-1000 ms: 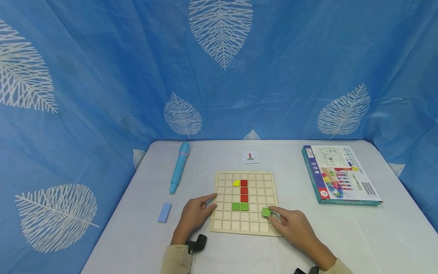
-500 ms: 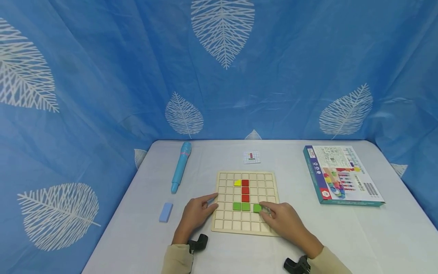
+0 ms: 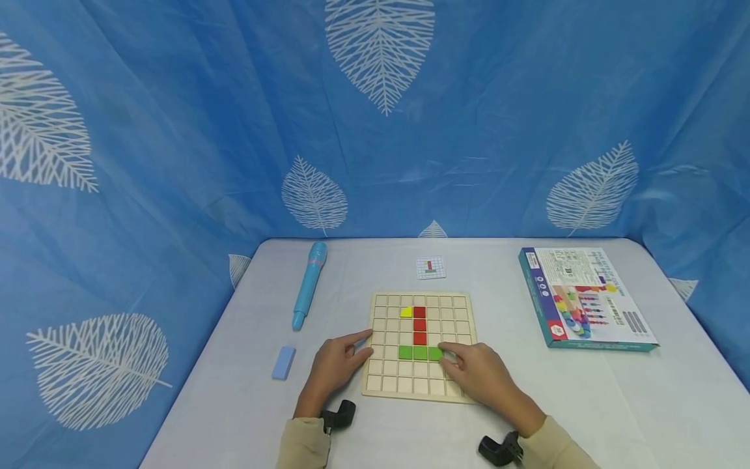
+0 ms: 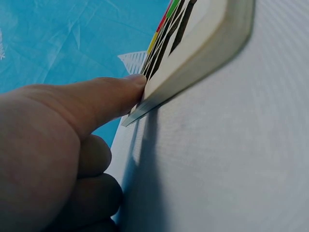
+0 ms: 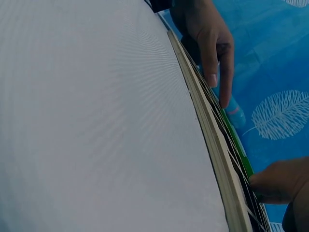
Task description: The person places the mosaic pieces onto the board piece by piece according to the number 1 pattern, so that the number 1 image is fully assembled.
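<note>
A wooden grid board (image 3: 381,384) lies on the table in the head view. On it, three red tiles (image 3: 419,324) stand in a column, a yellow tile (image 3: 406,312) with a cut corner beside the top one. Below them runs a row of green tiles (image 3: 413,352). My right hand (image 3: 483,374) pinches the rightmost green tile (image 3: 434,353) at the row's end, thumb and index at its right side. At the board's left edge, index and thumb of my left hand (image 3: 334,365) touch the rim; the left wrist view shows the thumb (image 4: 111,96) against it.
A small pattern card (image 3: 430,268) lies behind the board. To the left are a blue toy microphone (image 3: 308,286) and a light blue block (image 3: 284,363). A game box (image 3: 588,298) lies at the right. Blue leaf-print cloth (image 3: 234,130) hangs behind.
My right hand has moved left with the green tile, from the board's right side to the end of the green row. The left hand has stayed at the board's edge.
</note>
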The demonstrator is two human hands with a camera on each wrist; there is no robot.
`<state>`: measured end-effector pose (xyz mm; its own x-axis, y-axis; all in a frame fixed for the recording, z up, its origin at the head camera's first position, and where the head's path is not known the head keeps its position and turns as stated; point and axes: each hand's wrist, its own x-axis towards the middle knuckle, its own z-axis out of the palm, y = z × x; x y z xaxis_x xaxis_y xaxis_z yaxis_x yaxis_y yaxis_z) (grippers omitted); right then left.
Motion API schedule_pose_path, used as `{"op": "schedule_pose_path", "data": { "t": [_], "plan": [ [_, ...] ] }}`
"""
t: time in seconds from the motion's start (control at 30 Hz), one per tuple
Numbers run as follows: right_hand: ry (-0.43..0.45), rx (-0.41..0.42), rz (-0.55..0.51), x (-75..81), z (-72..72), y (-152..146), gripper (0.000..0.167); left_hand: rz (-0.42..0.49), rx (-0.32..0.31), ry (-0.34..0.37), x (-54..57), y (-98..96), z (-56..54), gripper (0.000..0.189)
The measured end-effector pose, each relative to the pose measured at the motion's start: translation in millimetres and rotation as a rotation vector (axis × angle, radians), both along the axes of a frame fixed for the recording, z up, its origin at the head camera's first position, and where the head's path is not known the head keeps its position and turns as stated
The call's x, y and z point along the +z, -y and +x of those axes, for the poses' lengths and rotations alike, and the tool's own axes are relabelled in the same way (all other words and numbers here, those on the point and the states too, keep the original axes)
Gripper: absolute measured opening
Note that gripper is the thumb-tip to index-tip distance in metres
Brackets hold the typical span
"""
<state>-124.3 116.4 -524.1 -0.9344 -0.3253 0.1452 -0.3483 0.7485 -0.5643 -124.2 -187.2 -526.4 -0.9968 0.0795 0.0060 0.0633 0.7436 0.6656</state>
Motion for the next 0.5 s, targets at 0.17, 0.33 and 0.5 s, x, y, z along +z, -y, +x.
{"op": "schedule_pose_path", "data": {
  "t": [0.17, 0.33, 0.5],
  "plan": [
    [0.007, -0.007, -0.006, -1.0, 1.2, -0.5, 0.03, 0.001, -0.001, 0.001, -0.7, -0.8, -0.3, 0.04],
    [0.005, -0.011, -0.012, -1.1, 1.5, -0.6, 0.035, 0.0, -0.001, -0.001, -0.3, -1.0, -0.8, 0.04],
    [-0.004, -0.045, -0.019, 1.2, 1.2, -6.2, 0.037, 0.002, -0.001, -0.001, 1.9, -0.3, 0.0, 0.04]
  ]
}}
